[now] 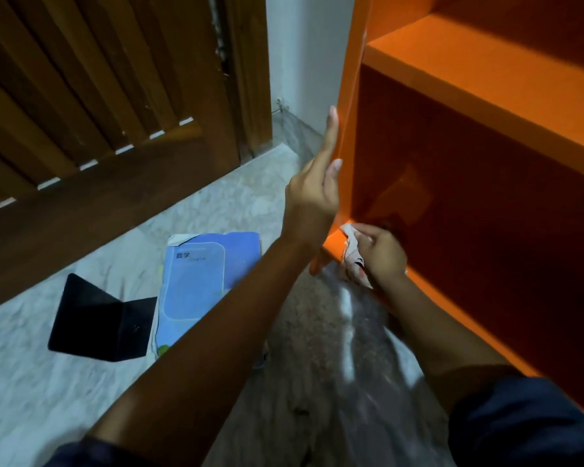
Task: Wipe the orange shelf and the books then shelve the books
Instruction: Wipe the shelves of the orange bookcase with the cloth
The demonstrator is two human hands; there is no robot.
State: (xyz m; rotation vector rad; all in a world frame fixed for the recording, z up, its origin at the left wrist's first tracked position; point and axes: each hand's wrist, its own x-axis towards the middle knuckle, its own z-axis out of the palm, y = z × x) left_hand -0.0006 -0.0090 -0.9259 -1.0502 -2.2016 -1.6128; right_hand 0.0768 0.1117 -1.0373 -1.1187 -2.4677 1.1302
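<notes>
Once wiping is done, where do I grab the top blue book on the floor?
The blue book lies flat, cover up, atop others. Pinch its far short edge from the door side, thumb on top: that edge looks clear, while an arm crosses the near end.
</notes>
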